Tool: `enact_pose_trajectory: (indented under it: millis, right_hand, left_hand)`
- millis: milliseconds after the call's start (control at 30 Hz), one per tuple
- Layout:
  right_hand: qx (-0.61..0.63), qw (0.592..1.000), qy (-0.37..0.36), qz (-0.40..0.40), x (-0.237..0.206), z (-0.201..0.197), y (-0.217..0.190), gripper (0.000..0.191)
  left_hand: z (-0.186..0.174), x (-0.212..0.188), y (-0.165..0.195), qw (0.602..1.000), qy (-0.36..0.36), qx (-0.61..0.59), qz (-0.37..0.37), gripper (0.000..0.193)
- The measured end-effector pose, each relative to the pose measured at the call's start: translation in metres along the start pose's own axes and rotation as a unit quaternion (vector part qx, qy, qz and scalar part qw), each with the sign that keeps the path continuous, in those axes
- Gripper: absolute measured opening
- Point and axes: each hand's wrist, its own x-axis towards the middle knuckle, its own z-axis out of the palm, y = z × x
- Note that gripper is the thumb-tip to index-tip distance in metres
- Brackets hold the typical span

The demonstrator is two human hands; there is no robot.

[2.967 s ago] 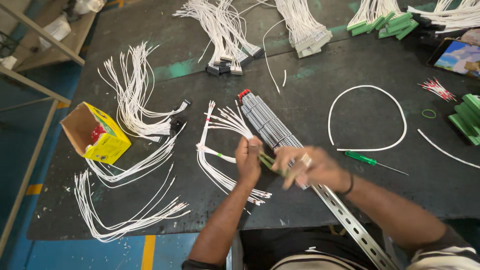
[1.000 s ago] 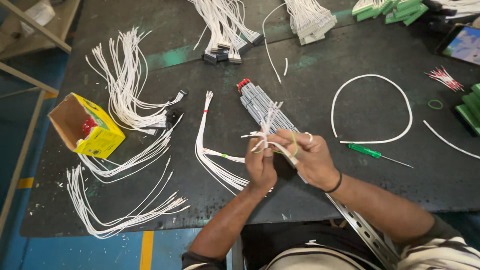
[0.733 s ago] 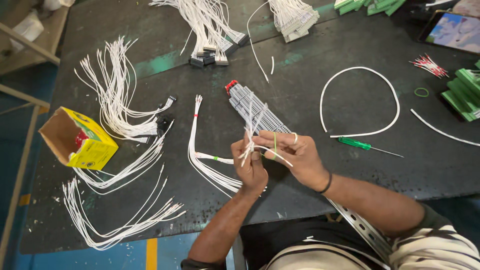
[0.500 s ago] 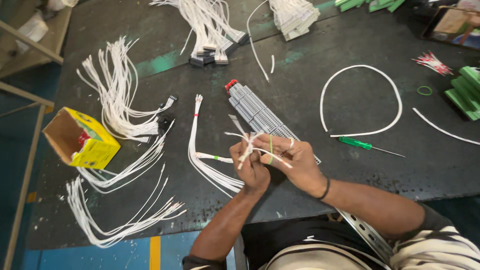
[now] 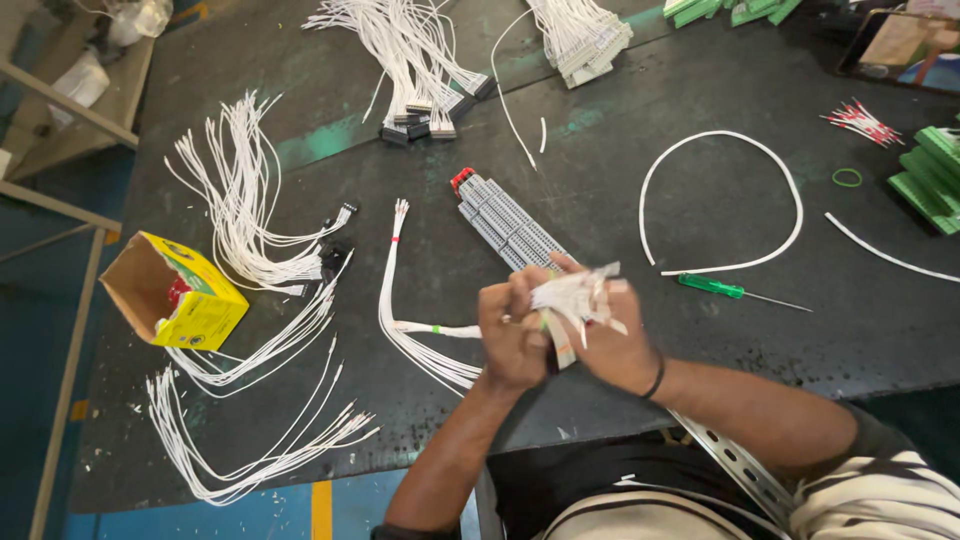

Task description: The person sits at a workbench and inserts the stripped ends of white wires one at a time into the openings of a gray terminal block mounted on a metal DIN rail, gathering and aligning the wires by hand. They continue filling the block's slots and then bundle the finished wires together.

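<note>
Far left on the dark surface (image 5: 700, 200): an open yellow cardboard box (image 5: 175, 295) lying on its side, with fans of loose white wires (image 5: 245, 225) above it and more white wire bundles (image 5: 250, 440) below it, near the front edge. Next, a tied white wire harness (image 5: 395, 300) with a small green band runs down toward my hands. At the back, wire bundles with dark connectors (image 5: 420, 70). Centre: a grey row of terminal blocks (image 5: 505, 225) on a perforated metal rail (image 5: 735, 470), which passes under my hands and off the surface toward my body; my hands cover its middle part. My left hand (image 5: 512, 340) is closed in a tight grip around the lower end of a small bunch of white wire ends (image 5: 575, 295); my right hand (image 5: 620, 345) pinches the same bunch from the other side, fingers closed on it. The bunch is blurred, held above the rail. Right of my hands: a green-handled screwdriver (image 5: 712, 287) lying flat, just below a curved white tube (image 5: 720, 195). Far right: green connector blocks (image 5: 925, 175), a green ring (image 5: 847, 177), red-tipped wire pieces (image 5: 860, 120).
</note>
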Motion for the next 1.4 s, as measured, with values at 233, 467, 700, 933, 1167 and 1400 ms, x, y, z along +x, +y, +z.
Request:
enact_pose_trajectory:
  millis: [233,467,700,933,1167,1400]
  right_hand:
    - [0.374,0.794,0.116,0.465,0.0,0.005,0.021,0.011]
    - [0.4,0.788,0.132,0.45,-0.004,0.009,0.048,0.012]
    - [0.434,0.762,0.201,0.437,0.003,0.003,0.052,0.015]
    - [0.451,0.759,0.175,0.434,-0.001,0.009,0.047,0.016]
    - [0.433,0.763,0.19,0.441,0.003,0.004,0.051,0.018]
    - [0.379,0.791,0.24,0.417,0.021,-0.015,0.066,0.018]
  left_hand:
    - [-0.003,0.024,0.015,0.978,-0.031,0.186,0.089,0.045]
    - [-0.007,0.021,-0.004,0.995,-0.099,-0.022,-0.017,0.037]
    - [-0.003,0.025,-0.004,0.991,-0.134,0.007,-0.025,0.047]
    - [-0.001,0.022,0.002,0.998,-0.021,0.009,-0.062,0.038]
    - [0.002,0.016,-0.006,0.998,0.003,0.019,-0.056,0.022]
    - [-0.007,0.022,0.004,0.998,0.042,0.051,-0.021,0.025]
